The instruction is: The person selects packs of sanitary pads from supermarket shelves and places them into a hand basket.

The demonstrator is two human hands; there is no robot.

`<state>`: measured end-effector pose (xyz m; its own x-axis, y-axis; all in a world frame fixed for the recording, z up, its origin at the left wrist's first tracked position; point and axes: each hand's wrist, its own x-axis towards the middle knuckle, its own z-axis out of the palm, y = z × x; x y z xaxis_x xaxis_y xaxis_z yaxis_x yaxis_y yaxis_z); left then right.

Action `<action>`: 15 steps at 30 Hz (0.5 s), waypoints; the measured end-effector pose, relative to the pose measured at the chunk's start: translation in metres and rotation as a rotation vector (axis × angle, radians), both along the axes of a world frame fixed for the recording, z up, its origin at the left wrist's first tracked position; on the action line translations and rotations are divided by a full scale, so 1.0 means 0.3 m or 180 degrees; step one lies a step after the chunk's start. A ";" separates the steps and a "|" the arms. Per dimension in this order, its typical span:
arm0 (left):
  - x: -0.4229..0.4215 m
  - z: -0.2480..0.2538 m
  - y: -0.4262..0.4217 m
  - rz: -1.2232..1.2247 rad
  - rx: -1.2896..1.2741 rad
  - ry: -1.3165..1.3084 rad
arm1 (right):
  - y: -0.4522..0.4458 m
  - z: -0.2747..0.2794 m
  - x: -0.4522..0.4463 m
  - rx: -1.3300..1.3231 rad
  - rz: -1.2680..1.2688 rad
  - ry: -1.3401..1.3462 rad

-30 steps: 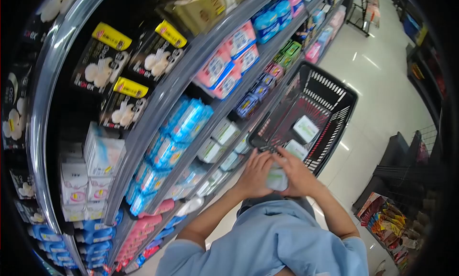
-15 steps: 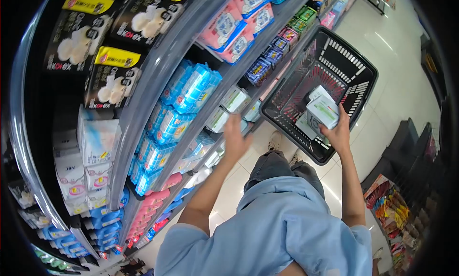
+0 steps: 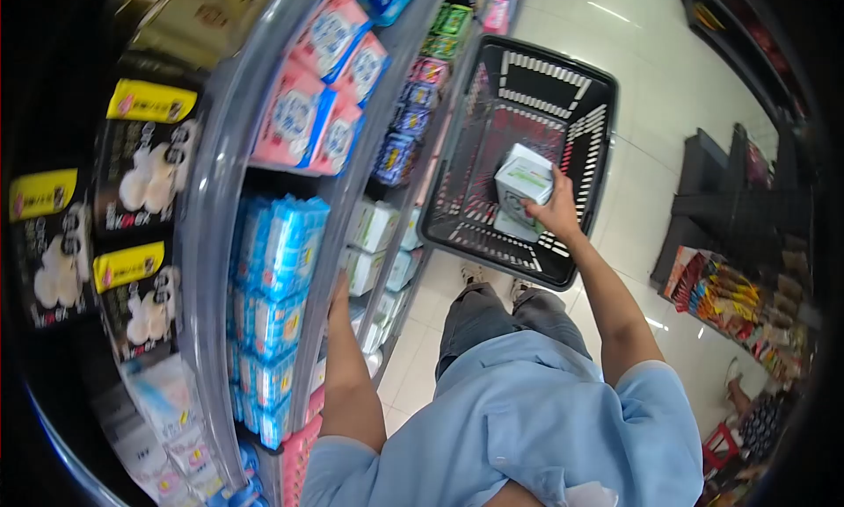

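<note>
My right hand is closed on a white-and-green box-shaped pack inside the black shopping basket. Beneath it, another pale pack shows in part. On the shelf side, my left hand reaches in between the shelf edge and the white-and-green packs stacked there. The fingers of that hand are hidden, so I cannot see whether they touch or hold anything.
Blue packs and pink packs fill the shelves at left, with black boxes farther out. A snack rack stands at right. Behind it, part of another person shows. Tiled floor lies between.
My left hand has gone from above the floor into the shelf, by the white-and-green packs. My right hand keeps its pack in the basket. The view has shifted, moving the basket left in the picture.
</note>
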<state>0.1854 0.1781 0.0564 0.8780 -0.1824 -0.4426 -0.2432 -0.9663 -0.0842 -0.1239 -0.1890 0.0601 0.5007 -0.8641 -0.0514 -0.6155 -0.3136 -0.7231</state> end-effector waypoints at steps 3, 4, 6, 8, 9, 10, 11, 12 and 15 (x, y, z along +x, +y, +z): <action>0.004 0.004 -0.036 -0.0051 -0.0123 -0.0335 | 0.002 0.031 -0.021 0.0422 -0.0348 0.0008; 0.009 0.003 -0.043 -0.0045 -0.0157 -0.0410 | -0.001 0.035 -0.030 0.0473 -0.0368 0.0113; 0.018 0.003 -0.054 -0.0014 -0.0233 -0.0472 | -0.023 0.047 -0.040 0.0727 -0.0268 -0.0075; 0.023 0.016 -0.062 0.0097 -0.0307 -0.0525 | -0.048 -0.033 -0.041 0.0691 -0.0491 0.0042; 0.026 0.025 -0.062 0.0142 -0.0341 -0.0531 | -0.059 -0.048 -0.030 0.0785 -0.0656 0.0020; 0.028 0.035 -0.059 0.0179 -0.0369 -0.0546 | -0.067 0.051 -0.006 0.1189 -0.0790 -0.0032; 0.029 0.040 -0.060 0.0210 -0.0403 -0.0555 | -0.083 0.048 0.005 0.1329 -0.1003 -0.0117; 0.035 0.043 -0.062 0.0232 -0.0431 -0.0570 | -0.099 0.031 0.016 0.1476 -0.1216 -0.0209; 0.034 0.052 -0.054 0.0298 -0.0494 -0.0595 | -0.167 0.000 0.046 0.1926 -0.1615 -0.0499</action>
